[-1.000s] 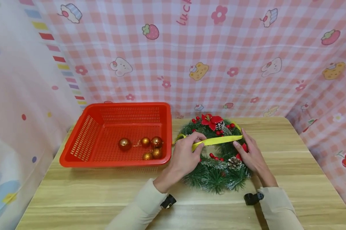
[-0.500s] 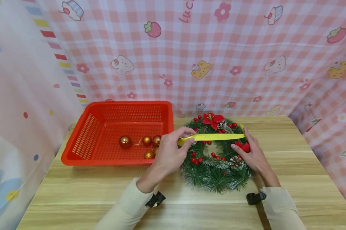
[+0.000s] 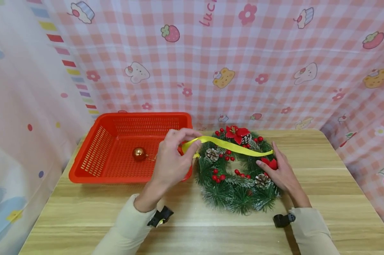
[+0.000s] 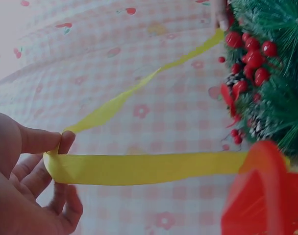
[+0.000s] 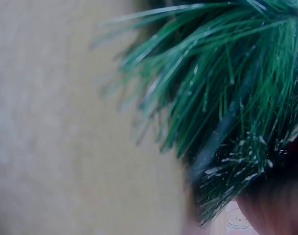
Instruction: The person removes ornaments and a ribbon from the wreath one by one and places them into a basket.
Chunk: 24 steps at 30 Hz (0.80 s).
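My left hand (image 3: 172, 161) pinches a yellow ribbon (image 3: 230, 145) between thumb and fingers, lifted over the basket's right side. In the left wrist view the ribbon (image 4: 149, 168) loops round the fingertips, and both its strands run back toward the wreath. A green Christmas wreath (image 3: 239, 198) with red berries, pinecones and red poinsettias lies on the table. At its right side, my right hand (image 3: 279, 171) holds the rim, thumb on top near a red flower, fingertips beside the ribbon's right end. Green needles (image 5: 212, 83) fill much of the right wrist view.
A red plastic basket (image 3: 83, 175) stands left of the wreath on the wooden table (image 3: 93, 219). A shiny gold bauble (image 3: 139, 153) lies in it; my left hand hides the basket's right part. A pink checked curtain (image 3: 198, 53) hangs behind the table.
My left hand has moved left and up with the ribbon, from over the wreath to over the basket's right side. The ribbon now arcs more loosely. My right hand stays at the wreath.
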Motion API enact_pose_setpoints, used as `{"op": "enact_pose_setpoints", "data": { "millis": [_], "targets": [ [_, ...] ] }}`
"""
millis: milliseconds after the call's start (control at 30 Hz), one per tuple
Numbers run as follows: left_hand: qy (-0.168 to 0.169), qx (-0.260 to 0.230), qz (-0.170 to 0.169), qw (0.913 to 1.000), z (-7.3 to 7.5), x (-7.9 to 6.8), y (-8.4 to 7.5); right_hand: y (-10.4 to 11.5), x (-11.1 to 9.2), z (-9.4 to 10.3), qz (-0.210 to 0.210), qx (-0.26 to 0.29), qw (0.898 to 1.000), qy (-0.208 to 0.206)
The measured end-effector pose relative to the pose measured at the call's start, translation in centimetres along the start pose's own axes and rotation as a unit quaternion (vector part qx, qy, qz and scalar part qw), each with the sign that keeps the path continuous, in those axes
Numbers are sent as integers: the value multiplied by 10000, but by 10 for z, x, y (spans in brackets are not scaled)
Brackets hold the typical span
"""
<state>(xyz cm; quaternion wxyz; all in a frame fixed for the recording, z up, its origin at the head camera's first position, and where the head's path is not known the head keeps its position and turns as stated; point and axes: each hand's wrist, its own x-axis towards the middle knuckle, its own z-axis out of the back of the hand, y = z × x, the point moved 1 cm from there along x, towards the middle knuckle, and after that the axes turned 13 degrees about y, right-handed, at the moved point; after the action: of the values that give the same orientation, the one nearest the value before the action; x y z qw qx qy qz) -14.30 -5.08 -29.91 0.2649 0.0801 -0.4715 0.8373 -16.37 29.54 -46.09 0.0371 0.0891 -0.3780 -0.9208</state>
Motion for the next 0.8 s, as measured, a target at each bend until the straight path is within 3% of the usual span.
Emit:
{"op": "enact_pose_setpoints", "data": {
  "millis": [167,433,800],
  "targets": [
    [-281,-5,63,9996,13,1,0,-1,0,0,-35,18,10000,22],
    [-369,-177,-50,9991,34,3,7,-1,0,1,-18,15,10000,31],
    [-1227,320,575,9903,95,-1,19,0,0,0,-63,-16,10000,36]
  ]
}}
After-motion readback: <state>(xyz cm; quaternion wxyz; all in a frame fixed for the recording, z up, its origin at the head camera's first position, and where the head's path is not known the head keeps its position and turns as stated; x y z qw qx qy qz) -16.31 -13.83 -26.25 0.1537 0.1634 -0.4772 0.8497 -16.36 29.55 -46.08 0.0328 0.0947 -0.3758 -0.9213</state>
